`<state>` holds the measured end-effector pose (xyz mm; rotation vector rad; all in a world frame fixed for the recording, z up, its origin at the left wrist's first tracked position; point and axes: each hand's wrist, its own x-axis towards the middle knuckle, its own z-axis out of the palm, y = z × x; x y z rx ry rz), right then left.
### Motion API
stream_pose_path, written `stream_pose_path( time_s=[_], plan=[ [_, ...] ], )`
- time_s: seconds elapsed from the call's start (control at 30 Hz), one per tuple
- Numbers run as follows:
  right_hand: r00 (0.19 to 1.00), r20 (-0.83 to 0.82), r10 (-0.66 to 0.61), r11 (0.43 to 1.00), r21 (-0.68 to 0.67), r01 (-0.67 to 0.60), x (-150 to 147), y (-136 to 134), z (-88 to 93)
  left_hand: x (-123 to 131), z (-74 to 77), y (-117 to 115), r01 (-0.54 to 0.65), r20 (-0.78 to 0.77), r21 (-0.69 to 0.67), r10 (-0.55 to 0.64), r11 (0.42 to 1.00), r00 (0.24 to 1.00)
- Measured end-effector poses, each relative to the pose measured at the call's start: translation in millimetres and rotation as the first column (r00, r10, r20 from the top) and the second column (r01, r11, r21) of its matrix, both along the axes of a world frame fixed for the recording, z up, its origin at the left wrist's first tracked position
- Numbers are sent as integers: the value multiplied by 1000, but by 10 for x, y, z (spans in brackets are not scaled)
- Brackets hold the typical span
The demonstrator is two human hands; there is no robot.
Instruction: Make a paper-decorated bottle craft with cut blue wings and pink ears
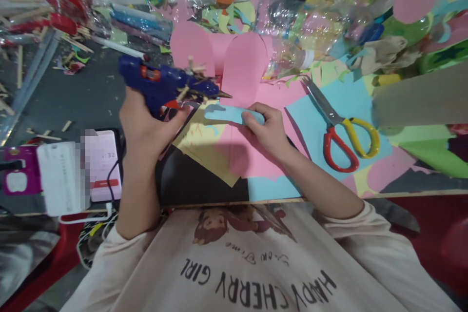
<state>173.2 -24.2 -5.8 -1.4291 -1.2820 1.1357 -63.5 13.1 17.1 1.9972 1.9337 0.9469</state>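
— From across the table, I see a crafter gripping a blue glue gun [168, 79] in the left hand [141, 119]. How are those fingers?

— Wrapped on the handle, thumb reaching forward along it. The other fingers are mostly hidden, so I cannot tell whether one presses the trigger. Bits of wooden stick [183, 93] cling to the gun's barrel.

— And the right hand [268, 126]?

— Clamped, thumb against forefinger, on a light-blue paper strip [226, 113] that sits just on the crafter's side of the gun's nozzle. Pinching one end leaves the other uncovered, and probably spares the fingertips any heat. The gun lies level, likely so its tip stays clear of the paper.

— What surrounds it?

— Yellow paper [203, 141] lies below the gun, perhaps handy for catching drips. Rounded pink paper [244, 66] rises beyond the nozzle. Scissors [333, 118] rest well to the gun's right, handles toward the crafter, seemingly within easy reach of the pinching hand. A phone [104, 161] lies left of the gun, toward the table edge, a cable running to it.
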Motion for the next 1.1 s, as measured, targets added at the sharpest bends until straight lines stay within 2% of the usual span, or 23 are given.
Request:
stream_pose_path(
  time_s=[0.07,0.17,0.27,0.43,0.57,0.9,1.1],
  plan=[
    [1000,5,-2,1000,12,2,-1,1,-16,83,43,-38,39,-18,-59,-40,997,999],
    [1000,-2,-1,1000,14,1,-1,1,-24,99,65,-49,24,13,-83,-23,996,1000],
    [1000,-26,9,1000,-3,-9,-4,-1,-16,63,40,-44,46,11,-37,-45,998,999],
    [998,-57,6,1000,-14,-7,-12,-7,-6,12,-11,-51,144,-98,23,-142,989,985],
    [998,-57,-4,1000,-17,3,-10,-7,-10,-19,-38,-58,201,-120,62,-193,978,974],
    [996,-86,0,998,-63,-5,-18,-14,28,-20,-58,-61,206,-134,58,-197,977,971],
    [990,-144,-11,995,-102,-4,-18,-12,36,11,-59,-68,206,-83,49,-202,977,976]
  ],
)
